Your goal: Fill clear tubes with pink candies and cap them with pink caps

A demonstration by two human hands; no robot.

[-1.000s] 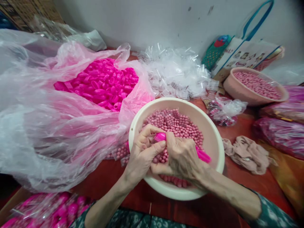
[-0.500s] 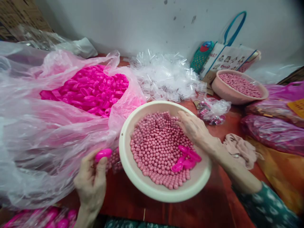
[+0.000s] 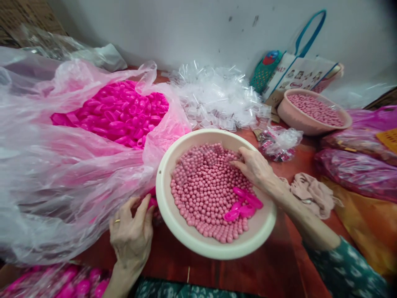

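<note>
A cream bowl (image 3: 173,219) full of small pink beads (image 3: 204,194) stands in front of me on the red table. Three bright pink capsule halves (image 3: 245,205) lie on the beads at the near right. My right hand (image 3: 256,167) rests on the beads at the bowl's far side, fingers curled with the tips among them; what they pinch is hidden. My left hand (image 3: 132,234) lies left of the bowl with fingers spread, fingertips at the clear plastic bag's edge. A pink capsule piece (image 3: 151,203) sits just past its fingertips.
A big clear bag (image 3: 62,165) holds a heap of bright pink capsule shells (image 3: 118,114). Behind the bowl lies a pile of small clear packets (image 3: 217,95). A second bowl of beads (image 3: 313,109), a tote bag (image 3: 297,74), filled packs (image 3: 356,174) and a cloth (image 3: 310,194) are at the right.
My hands came apart over the bowl. The right went to the bowl's far side. The left carried a pink capsule left of the bowl, and its fingers are now spread, the capsule no longer pinched.
</note>
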